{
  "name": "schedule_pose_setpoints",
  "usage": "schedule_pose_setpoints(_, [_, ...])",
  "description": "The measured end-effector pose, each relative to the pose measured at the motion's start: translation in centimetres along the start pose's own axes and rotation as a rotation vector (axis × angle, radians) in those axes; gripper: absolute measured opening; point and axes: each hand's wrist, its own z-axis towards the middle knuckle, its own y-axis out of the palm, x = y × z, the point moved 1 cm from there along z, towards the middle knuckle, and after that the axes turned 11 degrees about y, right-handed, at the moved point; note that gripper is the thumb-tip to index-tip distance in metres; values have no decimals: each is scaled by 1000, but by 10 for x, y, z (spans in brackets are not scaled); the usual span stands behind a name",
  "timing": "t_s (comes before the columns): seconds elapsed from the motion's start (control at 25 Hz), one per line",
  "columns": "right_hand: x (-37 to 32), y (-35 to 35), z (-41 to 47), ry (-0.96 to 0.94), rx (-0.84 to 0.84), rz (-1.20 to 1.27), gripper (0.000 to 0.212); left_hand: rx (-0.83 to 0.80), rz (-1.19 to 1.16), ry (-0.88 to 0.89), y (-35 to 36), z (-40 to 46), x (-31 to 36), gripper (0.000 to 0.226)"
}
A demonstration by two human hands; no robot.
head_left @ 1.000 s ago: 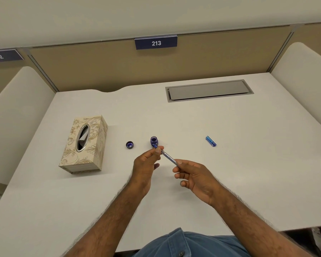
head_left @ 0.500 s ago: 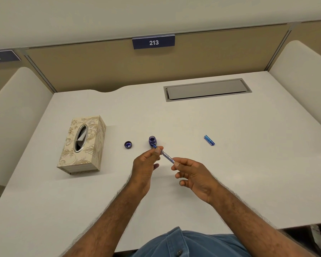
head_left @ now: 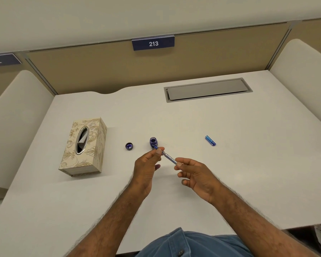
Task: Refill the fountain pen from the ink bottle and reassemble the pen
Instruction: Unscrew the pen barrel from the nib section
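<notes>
White desk (head_left: 230, 173) fills most of the head view, bounded at the rear by a tan partition (head_left: 100, 71) and at each side by pale rounded dividers. A dark blue number plate reading 213 (head_left: 153, 43) sits on the partition's top edge; a second plate, 212 (head_left: 0, 60), shows at far left. A grey recessed cable hatch (head_left: 208, 89) lies flush in the desk, rear right.

Tissue box (head_left: 83, 147), cream with gold floral print, stands on the desk's left part, oval slot facing up, a tissue visible inside.

Left hand (head_left: 148, 168): fingers curled, thumb and forefinger pinching the front end of the fountain pen (head_left: 168, 157), just beside the bottle. Right hand (head_left: 195, 175): thumb and forefinger pinch the pen's rear end; the other fingers are loosely curled, holding nothing else. The pen is held above the desk between the two hands, slanted, its front end low toward the bottle's mouth. The nib itself is too small to make out.

Ink bottle (head_left: 153, 142): small, dark blue, upright, uncapped, near desk centre, directly beyond the left fingertips. Blue pen part (head_left: 210, 140) lies on its side well to the right of the bottle, apart from both hands. Bottle cap (head_left: 129, 146) rests on the desk left of the bottle, open side up, between bottle and tissue box.
</notes>
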Motion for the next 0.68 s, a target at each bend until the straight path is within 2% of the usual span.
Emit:
schedule_pose_setpoints(0.28, [0,-5,3,69,-16,49,29,-10,-18,-2,3,4,-2,17])
schedule_pose_setpoints(0.48, [-1,-8,4,39,8,13,21,-16,-14,0,3,7,-4,18])
schedule_pose_setpoints(0.68, [0,-10,5,22,7,4,30,-7,-11,-3,3,10,-6,18])
